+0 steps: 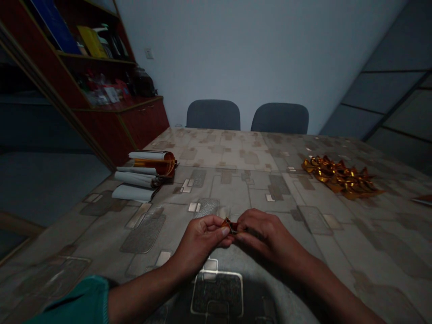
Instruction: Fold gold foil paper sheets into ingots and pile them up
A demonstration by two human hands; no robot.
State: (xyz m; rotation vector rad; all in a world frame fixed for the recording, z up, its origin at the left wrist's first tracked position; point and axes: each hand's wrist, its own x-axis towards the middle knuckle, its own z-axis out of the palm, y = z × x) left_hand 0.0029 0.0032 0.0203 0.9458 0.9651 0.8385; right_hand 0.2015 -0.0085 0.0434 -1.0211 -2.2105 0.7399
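Observation:
A small folded piece of gold foil paper [230, 225] is held between my two hands, just above the table. My left hand [208, 233] pinches its left side, with the thumb on top. Closed around its right side is my right hand [258, 231], whose fingers partly hide the paper. To the far left lies a stack of curled foil sheets [141, 177], gold on one side and whitish on the other. Rows of folded gold foil ingots [340, 176] stand together on the right part of the table.
A patterned cloth covers the table [229, 184]. Two grey chairs [213, 114] stand behind its far edge, against the wall. At the left is a reddish wooden cabinet [141, 123] with cluttered shelves. A flat dark-gold piece [423, 199] lies at the right edge.

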